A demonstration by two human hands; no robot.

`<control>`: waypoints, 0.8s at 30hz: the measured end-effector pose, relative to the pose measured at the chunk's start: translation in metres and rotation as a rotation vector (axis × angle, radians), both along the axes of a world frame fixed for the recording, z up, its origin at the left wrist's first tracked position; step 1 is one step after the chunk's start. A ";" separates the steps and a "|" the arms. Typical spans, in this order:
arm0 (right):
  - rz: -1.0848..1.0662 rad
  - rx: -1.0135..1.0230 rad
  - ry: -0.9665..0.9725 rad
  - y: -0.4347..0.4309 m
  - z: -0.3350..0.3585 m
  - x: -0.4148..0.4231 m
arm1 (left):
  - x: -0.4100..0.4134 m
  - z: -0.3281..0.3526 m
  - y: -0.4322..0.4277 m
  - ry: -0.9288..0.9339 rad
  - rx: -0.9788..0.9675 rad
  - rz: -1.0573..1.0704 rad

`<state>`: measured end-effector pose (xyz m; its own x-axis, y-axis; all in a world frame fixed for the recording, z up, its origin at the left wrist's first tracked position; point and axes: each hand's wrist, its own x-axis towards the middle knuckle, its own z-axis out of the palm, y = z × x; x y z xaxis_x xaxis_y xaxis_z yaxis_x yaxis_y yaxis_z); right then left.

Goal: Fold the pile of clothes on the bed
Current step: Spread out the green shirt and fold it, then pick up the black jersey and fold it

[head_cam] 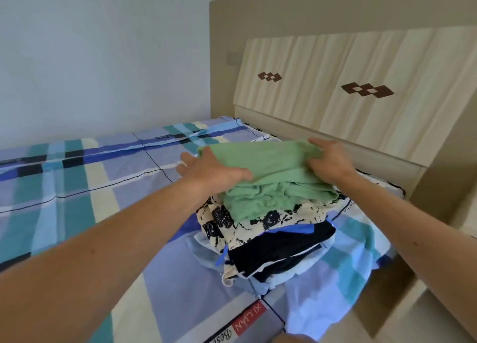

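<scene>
A folded light green garment (268,177) lies on top of a stack of clothes near the bed's head end. Under it are a cream garment with black print (232,226), a black and blue piece (281,249) and a pale blue shirt (206,249). My left hand (209,167) grips the green garment's left edge, thumb on top and fingers under the fold. My right hand (327,159) grips its right far corner, fingers curled round the cloth. Both forearms reach in from the bottom corners.
The bed (77,182) is covered with a plaid sheet in blue, teal and cream. A pale wooden headboard (361,89) with brown diamond inlays rises right behind the stack. A white wall (103,58) stands along the far side. The bed's right edge drops to a floor strip.
</scene>
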<state>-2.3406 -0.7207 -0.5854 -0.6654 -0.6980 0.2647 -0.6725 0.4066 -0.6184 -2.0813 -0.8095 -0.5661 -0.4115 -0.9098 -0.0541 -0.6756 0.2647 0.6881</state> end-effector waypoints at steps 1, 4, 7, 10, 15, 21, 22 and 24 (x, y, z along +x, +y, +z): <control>0.014 -0.036 0.057 -0.003 0.008 0.004 | -0.002 0.009 -0.001 -0.033 -0.173 0.019; 0.156 -0.105 0.132 -0.019 0.034 0.022 | -0.020 0.025 -0.004 0.030 -0.609 -0.139; 0.273 0.029 0.128 -0.040 0.033 0.025 | -0.038 0.018 -0.011 -0.185 -0.585 -0.318; 0.296 0.187 0.105 -0.045 0.001 0.020 | -0.037 -0.015 -0.024 -0.432 -0.386 -0.365; 0.326 0.132 -0.051 -0.045 -0.035 0.024 | -0.030 -0.048 -0.031 -0.363 -0.312 -0.358; 0.318 0.154 -0.043 -0.046 -0.026 0.021 | -0.023 -0.037 -0.027 -0.256 -0.333 -0.378; 0.311 0.174 -0.050 -0.045 -0.020 0.020 | -0.019 -0.028 -0.027 -0.190 -0.351 -0.392; 0.283 0.140 -0.041 -0.043 -0.003 0.023 | -0.002 -0.010 -0.029 -0.026 -0.351 -0.418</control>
<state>-2.3174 -0.7634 -0.5886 -0.4479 -0.8846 0.1299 -0.7465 0.2901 -0.5989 -2.0836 -0.8390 -0.5758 -0.7443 -0.6344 0.2087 -0.4792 0.7249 0.4949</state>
